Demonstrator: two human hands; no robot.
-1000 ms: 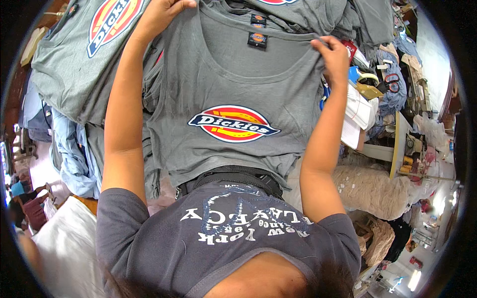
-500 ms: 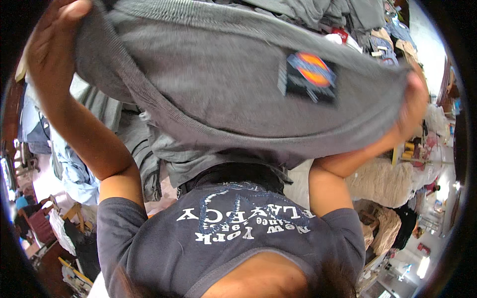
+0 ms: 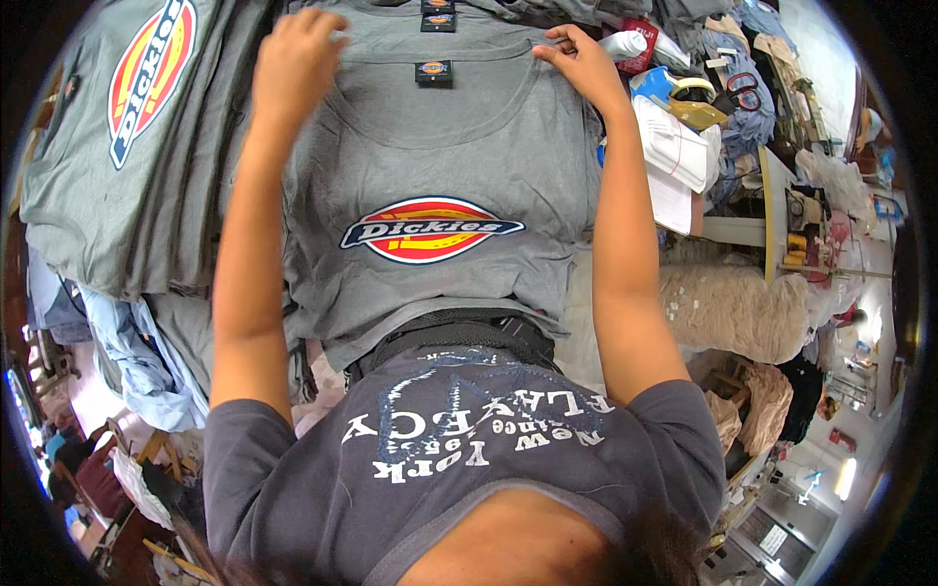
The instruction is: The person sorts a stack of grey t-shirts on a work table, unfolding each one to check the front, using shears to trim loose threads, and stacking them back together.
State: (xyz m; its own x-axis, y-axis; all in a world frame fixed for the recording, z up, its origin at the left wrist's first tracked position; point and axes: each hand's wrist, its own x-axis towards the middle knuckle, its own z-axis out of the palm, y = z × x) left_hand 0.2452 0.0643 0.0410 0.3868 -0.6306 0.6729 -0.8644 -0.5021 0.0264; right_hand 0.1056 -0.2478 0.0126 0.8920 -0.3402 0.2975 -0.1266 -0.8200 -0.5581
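A grey T-shirt (image 3: 440, 161) lies spread out in front of me, its scoop neck at the far end and a red, yellow and blue oval print on its lower part. A small black label (image 3: 434, 73) sits inside the neck. My right hand (image 3: 583, 73) pinches the shirt at the right side of the neckline, thumb and fingers together. By the left side of the neck is my left hand (image 3: 301, 73), its fingers bent and somewhat smeared; whether they hold cloth I cannot tell.
A stack of folded grey T-shirts (image 3: 117, 195) lies at the left. More grey shirts with black labels lie beyond the neck. At the right are white papers (image 3: 674, 146), a tape roll (image 3: 692, 90), red-handled scissors (image 3: 743, 93) and a beige cloth bundle (image 3: 738, 308).
The grey T-shirt, held up and stretched between both hands before, now lies flat with its print showing. Both hands have come closer together, beside the neck.
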